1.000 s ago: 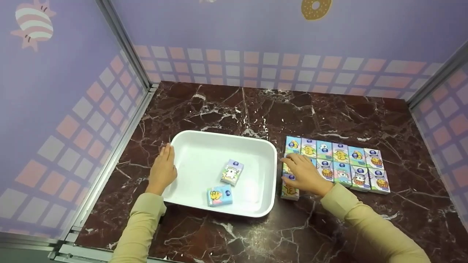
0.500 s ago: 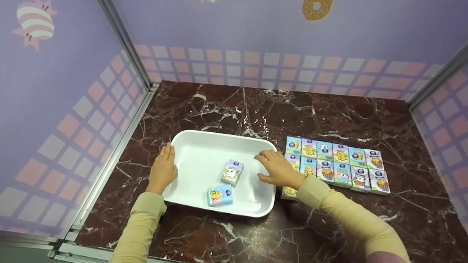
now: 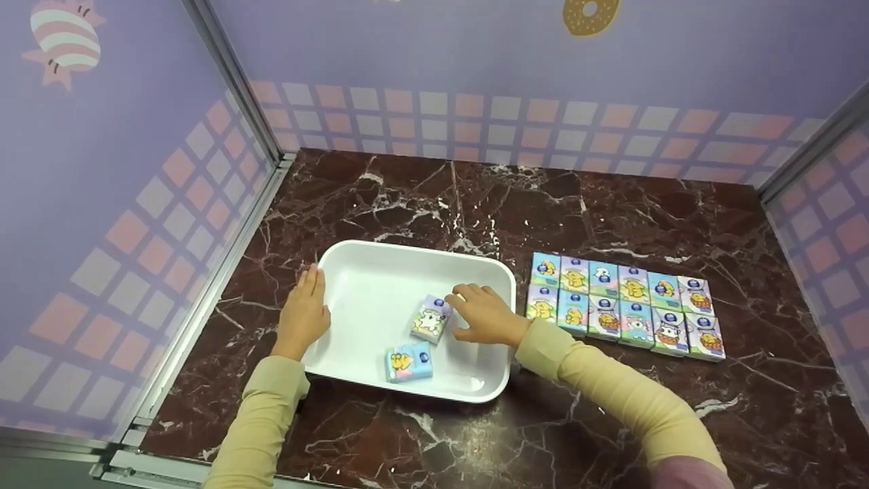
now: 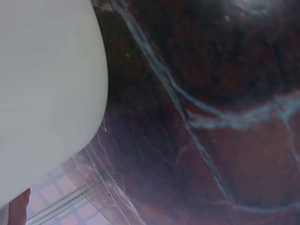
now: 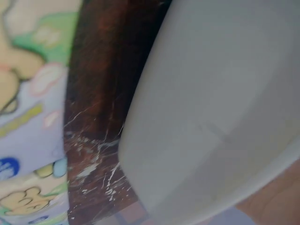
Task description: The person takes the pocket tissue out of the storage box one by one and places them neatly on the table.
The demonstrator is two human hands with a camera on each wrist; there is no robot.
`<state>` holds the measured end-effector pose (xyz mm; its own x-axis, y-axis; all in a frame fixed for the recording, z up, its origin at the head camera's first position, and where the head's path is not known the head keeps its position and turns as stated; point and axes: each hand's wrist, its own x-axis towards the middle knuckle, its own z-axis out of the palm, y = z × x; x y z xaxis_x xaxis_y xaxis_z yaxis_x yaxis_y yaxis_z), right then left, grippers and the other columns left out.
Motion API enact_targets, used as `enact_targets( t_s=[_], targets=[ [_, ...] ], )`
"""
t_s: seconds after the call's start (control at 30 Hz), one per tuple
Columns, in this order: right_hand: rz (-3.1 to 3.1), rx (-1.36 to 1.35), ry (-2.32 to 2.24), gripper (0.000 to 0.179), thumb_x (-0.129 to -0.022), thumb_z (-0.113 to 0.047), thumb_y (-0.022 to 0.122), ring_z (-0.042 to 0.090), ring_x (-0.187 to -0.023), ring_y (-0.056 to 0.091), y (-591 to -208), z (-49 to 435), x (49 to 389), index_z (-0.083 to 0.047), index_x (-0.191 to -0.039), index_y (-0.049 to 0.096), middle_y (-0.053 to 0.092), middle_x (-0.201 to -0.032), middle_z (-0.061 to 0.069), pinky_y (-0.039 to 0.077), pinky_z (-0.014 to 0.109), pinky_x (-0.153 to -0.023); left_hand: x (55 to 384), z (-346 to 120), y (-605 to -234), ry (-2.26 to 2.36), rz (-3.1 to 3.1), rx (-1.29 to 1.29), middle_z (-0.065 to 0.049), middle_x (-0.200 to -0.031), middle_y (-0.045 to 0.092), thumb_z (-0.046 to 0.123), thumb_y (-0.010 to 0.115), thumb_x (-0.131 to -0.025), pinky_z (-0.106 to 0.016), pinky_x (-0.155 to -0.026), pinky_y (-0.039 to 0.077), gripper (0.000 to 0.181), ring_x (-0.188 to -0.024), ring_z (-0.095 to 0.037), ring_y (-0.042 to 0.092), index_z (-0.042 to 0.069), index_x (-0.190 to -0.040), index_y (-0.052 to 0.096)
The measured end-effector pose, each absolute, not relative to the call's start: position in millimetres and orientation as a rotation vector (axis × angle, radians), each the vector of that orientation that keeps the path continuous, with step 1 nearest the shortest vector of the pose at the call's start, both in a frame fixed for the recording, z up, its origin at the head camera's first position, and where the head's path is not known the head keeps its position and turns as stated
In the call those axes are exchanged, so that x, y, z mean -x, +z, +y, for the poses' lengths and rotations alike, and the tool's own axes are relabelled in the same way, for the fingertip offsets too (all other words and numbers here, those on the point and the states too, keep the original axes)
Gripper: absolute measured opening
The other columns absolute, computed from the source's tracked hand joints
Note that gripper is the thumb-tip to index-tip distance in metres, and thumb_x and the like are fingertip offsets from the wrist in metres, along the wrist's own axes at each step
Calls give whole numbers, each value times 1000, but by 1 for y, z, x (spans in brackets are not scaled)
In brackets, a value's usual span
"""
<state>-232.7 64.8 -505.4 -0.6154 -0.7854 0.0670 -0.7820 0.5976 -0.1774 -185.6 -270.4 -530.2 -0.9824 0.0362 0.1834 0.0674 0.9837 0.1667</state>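
Inside the white tray (image 3: 366,292) lie two small printed packs that look like pocket tissues: a purple tissue pack (image 3: 430,319) with a white cartoon animal and a light blue tissue pack (image 3: 409,362) nearer the front. My left hand (image 3: 303,316) rests against the tray's left rim, fingers straight. My right hand (image 3: 485,316) reaches over the right rim with nothing in its grasp, thumb and fingers apart, fingertips right at the purple pack's right edge. The right wrist view shows mostly the tray's wall (image 5: 201,93); the left wrist view, its pale side (image 4: 47,84).
Right of the tray, two tidy rows of printed tissue packs (image 3: 604,317) lie side by side on the dark marbled table (image 3: 407,190). My right cuff (image 3: 545,346) covers the spot just below their left end. Purple panels (image 3: 516,47) enclose the table's back and sides.
My right hand has moved left from the pack rows, over the tray's rim, to the purple pack. Left hand, tray and both packs inside stay put.
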Motion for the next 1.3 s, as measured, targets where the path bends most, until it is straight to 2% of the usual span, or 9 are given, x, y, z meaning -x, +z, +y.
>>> enact_targets(
  t_s=[0.27,0.53,0.8,1.13,1.3],
  targets=[
    [2776,1268,-236,55,-75,-37,62,29,-103,51,-507,47,228,-7,-119,50,50,-115,14,45,43,-86,186,-271,-531,-268,-2951,63,-23,-142,25,5,54,-76,-49,-104,30,65,-128,-40,28,-9,-134,28],
    [2745,1166,-160,50,-74,-41,62,24,-86,52,-511,33,227,-7,-108,52,52,-96,9,49,37,-74,185,-270,-532,-261,-2945,68,-23,-141,27,5,54,-76,-49,-103,31,65,-127,-40,30,-10,-133,29],
    [2719,1135,-122,48,-72,-43,64,21,-79,52,-516,30,230,-8,-102,52,52,-90,7,49,34,-69,185,-269,-528,-293,-2968,50,-23,-142,24,5,54,-76,-51,-103,30,65,-129,-41,26,-10,-134,27],
    [2675,1131,-58,55,-73,-44,64,22,-90,56,-515,26,231,-7,-109,48,54,-99,6,47,38,-81,186,-270,-529,-274,-2971,56,-23,-142,24,6,54,-77,-50,-104,29,66,-129,-40,25,-10,-134,27],
    [2677,1120,-81,57,-69,-39,68,22,-85,55,-516,25,232,-6,-111,48,54,-96,8,48,37,-79,186,-270,-529,-275,-2974,46,-23,-142,25,7,54,-77,-49,-104,29,66,-129,-40,26,-9,-134,27]
  ],
)
